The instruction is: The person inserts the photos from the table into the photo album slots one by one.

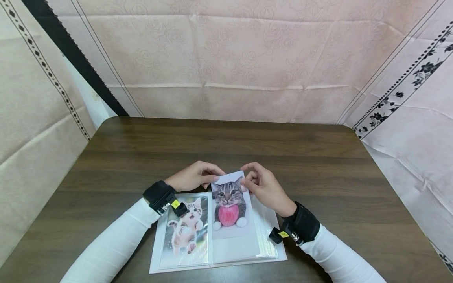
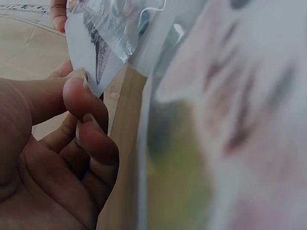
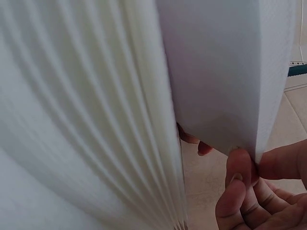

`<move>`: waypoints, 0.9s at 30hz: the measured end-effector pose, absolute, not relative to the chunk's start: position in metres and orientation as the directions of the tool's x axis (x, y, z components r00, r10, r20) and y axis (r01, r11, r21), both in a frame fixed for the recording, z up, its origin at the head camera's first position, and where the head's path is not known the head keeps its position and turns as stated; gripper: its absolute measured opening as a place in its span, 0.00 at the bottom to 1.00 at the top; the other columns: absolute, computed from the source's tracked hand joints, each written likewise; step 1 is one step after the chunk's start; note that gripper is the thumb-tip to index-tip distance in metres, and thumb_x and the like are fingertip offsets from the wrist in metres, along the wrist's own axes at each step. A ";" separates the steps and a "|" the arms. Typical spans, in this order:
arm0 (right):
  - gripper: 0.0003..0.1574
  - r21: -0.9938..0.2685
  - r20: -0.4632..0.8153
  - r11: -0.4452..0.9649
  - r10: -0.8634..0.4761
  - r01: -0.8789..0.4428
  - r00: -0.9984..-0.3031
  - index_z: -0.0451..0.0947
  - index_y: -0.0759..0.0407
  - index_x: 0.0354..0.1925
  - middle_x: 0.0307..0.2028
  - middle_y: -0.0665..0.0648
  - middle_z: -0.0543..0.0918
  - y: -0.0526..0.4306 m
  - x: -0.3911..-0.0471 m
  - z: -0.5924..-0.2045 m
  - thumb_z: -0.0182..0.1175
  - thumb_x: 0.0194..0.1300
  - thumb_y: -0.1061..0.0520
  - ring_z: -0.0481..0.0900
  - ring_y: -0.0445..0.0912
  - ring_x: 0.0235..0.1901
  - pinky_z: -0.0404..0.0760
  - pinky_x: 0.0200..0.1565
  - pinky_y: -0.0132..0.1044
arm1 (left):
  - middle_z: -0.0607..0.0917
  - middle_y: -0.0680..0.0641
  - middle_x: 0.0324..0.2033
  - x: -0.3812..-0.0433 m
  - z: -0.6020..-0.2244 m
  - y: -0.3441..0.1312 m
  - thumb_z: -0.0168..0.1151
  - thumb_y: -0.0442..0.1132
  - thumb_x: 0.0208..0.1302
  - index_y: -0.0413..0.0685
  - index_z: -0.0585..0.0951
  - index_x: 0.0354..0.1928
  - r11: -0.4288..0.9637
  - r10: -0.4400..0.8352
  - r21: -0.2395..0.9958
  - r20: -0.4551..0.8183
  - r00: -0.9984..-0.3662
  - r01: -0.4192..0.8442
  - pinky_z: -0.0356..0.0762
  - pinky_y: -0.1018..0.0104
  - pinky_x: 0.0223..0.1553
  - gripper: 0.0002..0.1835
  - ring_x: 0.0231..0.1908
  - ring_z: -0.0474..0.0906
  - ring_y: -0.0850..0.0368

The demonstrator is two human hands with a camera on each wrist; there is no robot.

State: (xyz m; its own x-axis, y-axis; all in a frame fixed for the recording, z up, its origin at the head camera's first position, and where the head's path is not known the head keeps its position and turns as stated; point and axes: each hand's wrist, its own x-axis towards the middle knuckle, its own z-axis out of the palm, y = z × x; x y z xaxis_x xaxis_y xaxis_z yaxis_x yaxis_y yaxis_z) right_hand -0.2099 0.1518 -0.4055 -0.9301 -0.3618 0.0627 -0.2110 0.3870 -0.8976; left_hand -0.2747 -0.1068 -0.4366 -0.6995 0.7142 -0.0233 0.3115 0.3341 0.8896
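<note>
A photo album lies spread on the table, with a picture of a white kitten in its left page. On the right page, a photo of a tabby cat with a pink heart sticks out past the top of a clear pocket. My left hand pinches the photo's upper left corner between thumb and fingers, also seen in the left wrist view at the white corner. Opposite it, my right hand pinches the upper right corner; the right wrist view shows fingertips on a pale sheet.
More album pages are stacked beneath on the right, their edges fanned in the right wrist view. The brown wooden table extends around the album. Patterned pale cloth hangs behind it and at both sides.
</note>
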 end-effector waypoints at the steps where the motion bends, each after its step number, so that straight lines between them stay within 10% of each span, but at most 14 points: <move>1: 0.21 -0.897 0.064 0.388 -0.362 -0.213 -0.930 0.68 0.61 0.57 0.27 0.59 0.78 0.152 -0.210 -0.406 0.57 0.68 0.57 0.75 0.49 0.24 0.75 0.30 0.35 | 0.83 0.49 0.38 -0.274 -0.437 -0.107 0.53 0.40 0.70 0.55 0.81 0.53 0.335 0.714 0.890 -0.025 -0.700 0.310 0.71 0.66 0.26 0.13 0.23 0.71 0.53; 27: 0.18 -0.893 0.071 0.396 -0.346 -0.214 -0.935 0.71 0.61 0.52 0.26 0.58 0.78 0.152 -0.211 -0.407 0.58 0.66 0.56 0.75 0.49 0.24 0.75 0.29 0.35 | 0.81 0.46 0.36 -0.269 -0.436 -0.107 0.53 0.38 0.70 0.50 0.77 0.50 0.315 0.710 0.904 -0.023 -0.703 0.288 0.75 0.64 0.28 0.10 0.24 0.74 0.52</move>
State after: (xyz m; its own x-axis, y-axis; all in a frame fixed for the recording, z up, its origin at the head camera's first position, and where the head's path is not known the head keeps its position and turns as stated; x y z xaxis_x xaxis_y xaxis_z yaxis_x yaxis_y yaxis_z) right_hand -0.2112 0.1520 -0.4074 -0.9355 -0.3461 0.0711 -0.2143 0.3959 -0.8929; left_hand -0.2693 -0.1070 -0.4363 -0.7034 0.7104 -0.0234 0.2883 0.3152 0.9042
